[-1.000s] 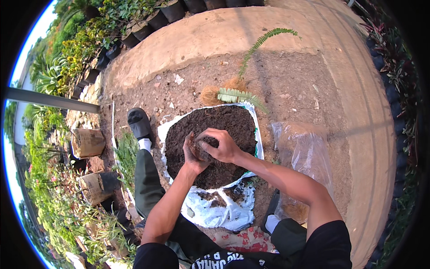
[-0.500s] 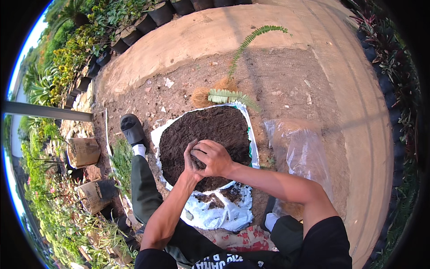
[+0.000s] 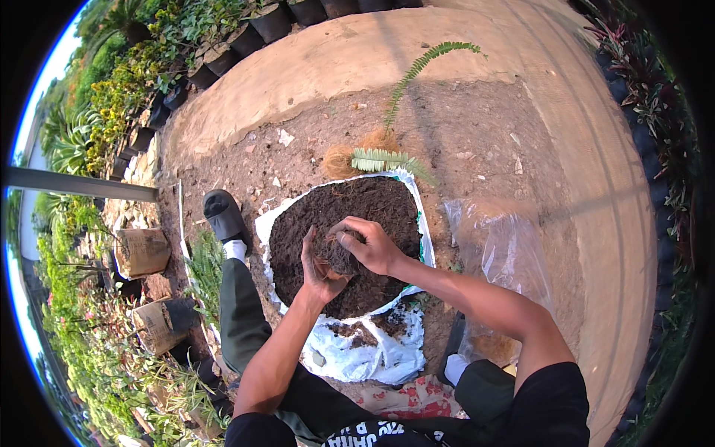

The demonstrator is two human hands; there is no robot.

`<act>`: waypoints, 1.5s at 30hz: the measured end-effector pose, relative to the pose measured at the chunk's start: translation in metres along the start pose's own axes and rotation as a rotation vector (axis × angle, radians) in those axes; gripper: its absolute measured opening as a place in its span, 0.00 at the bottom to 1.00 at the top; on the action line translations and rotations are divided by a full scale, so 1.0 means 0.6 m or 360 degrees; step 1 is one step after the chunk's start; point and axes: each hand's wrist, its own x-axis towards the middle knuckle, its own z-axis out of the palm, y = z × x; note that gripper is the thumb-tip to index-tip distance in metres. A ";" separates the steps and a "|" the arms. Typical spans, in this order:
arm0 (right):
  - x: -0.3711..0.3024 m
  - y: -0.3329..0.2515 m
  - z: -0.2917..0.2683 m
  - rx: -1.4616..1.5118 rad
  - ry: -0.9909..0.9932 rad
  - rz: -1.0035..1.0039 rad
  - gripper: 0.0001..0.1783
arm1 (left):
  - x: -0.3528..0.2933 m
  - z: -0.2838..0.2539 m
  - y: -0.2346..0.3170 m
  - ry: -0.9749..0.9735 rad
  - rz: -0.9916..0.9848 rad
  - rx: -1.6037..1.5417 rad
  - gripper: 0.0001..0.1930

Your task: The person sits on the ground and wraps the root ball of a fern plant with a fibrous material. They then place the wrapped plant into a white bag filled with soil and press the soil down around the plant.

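Observation:
A dark clump of soil (image 3: pixel 342 262) sits between my two hands, above an opened white sack (image 3: pixel 422 231) full of dark soil (image 3: pixel 313 208). My left hand (image 3: pixel 316 273) cups the clump from the left and below, its fingers pointing up along the side. From the right, my right hand (image 3: pixel 375 247) bends its fingers over the top of the clump. Just beyond the sack lie brown fibre balls (image 3: pixel 339 162), with a green fern frond (image 3: pixel 408 82) rising from one and a paler frond (image 3: pixel 383 159) lying beside them.
On the right lies a clear plastic bag (image 3: pixel 499 246) with brown fibre. A white soil-smeared sheet (image 3: pixel 372 354) covers the ground between my legs. My left shoe (image 3: pixel 225 216) stands beside the sack. Potted plants (image 3: pixel 145 252) line the left and a border of dark plants (image 3: pixel 644 112) the right.
My hands were pressed together around the clump. They have parted somewhat, the right one shifting right and upward, so more of the clump shows.

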 end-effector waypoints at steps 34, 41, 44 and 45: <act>-0.044 -0.032 0.051 -0.0859 0.0106 -0.0826 0.19 | -0.004 -0.031 -0.020 -0.0108 -0.0031 -0.0204 0.24; -0.034 0.015 0.040 -0.0700 0.0075 -0.1194 0.12 | 0.019 -0.061 -0.050 -0.0071 0.0042 -0.0137 0.17; -0.026 0.022 0.043 -0.0591 0.0100 -0.1029 0.11 | 0.011 -0.027 -0.049 0.0116 0.0074 -0.0088 0.16; -0.025 0.023 0.044 -0.0554 0.0102 -0.0950 0.11 | 0.005 -0.012 -0.044 0.0189 0.0076 -0.0078 0.16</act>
